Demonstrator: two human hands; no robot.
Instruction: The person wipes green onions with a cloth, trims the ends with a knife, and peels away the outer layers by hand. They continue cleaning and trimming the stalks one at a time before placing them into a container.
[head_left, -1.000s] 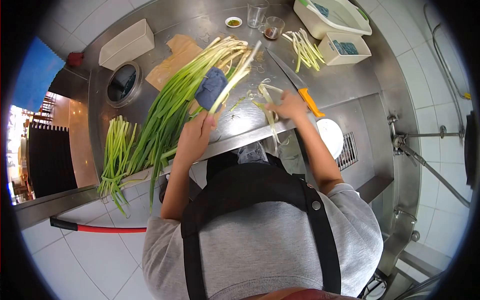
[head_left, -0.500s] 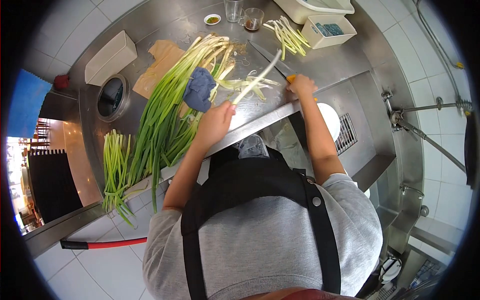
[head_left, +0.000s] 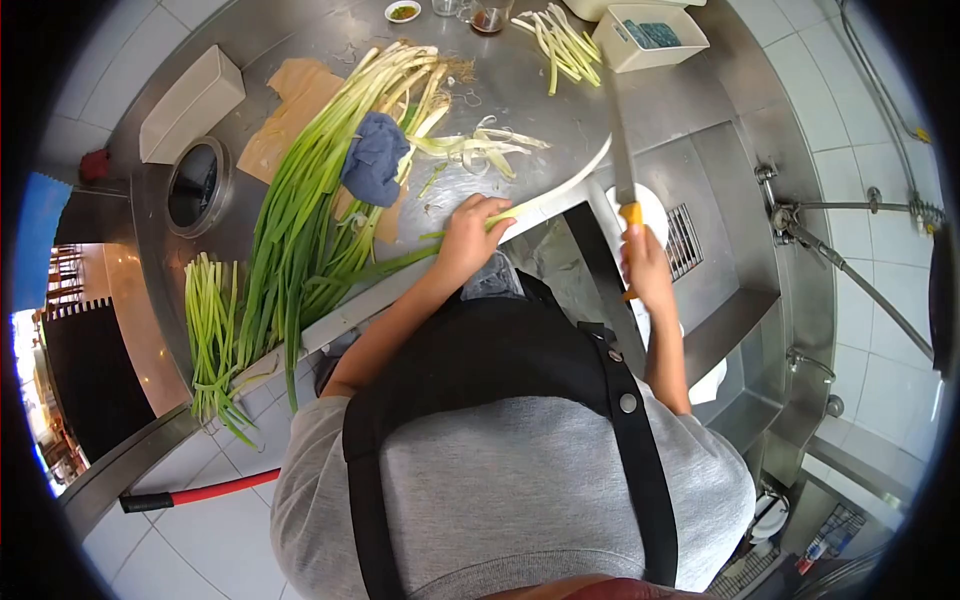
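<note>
The left hand (head_left: pixel 474 236) has its fingers clamped on a long green onion (head_left: pixel 560 190), whose white end points right over the front edge of the desk (head_left: pixel 540 110). Right of that onion, the right hand (head_left: pixel 648 268) has its fingers clamped on the yellow handle of a knife (head_left: pixel 624 150), blade pointing away. Left of the onion lie a blue cloth (head_left: pixel 376 160) and the big green onion pile (head_left: pixel 310 190).
</note>
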